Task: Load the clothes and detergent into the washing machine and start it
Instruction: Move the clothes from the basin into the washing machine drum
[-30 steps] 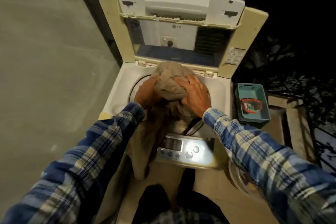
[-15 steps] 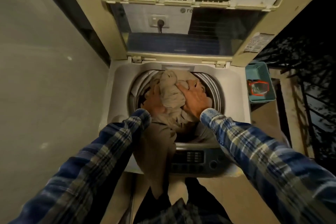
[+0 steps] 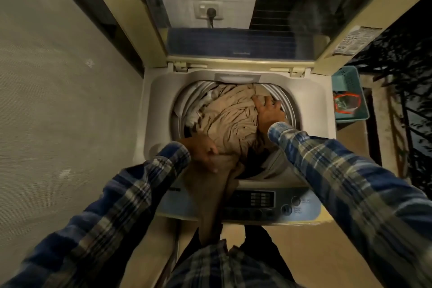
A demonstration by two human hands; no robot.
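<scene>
A top-loading washing machine [image 3: 159,110] stands with its lid [image 3: 233,18] raised. A heap of tan cloth [image 3: 229,119] fills the drum, with a bit of white fabric at its left. One tan length [image 3: 208,199] hangs out over the front rim and the control panel [image 3: 259,201]. My left hand [image 3: 203,152] grips this hanging cloth at the drum's near left edge. My right hand [image 3: 267,112] presses flat with spread fingers on the heap at the drum's right side.
A teal basket [image 3: 350,91] holding a packet with a red outline sits on a ledge right of the machine. A grey wall runs along the left. A socket with a plug shows through the lid's window.
The bundle has gone down from above the rim into the drum. My right hand slid to the heap's right side, and my left hand drew back to the hanging length at the front.
</scene>
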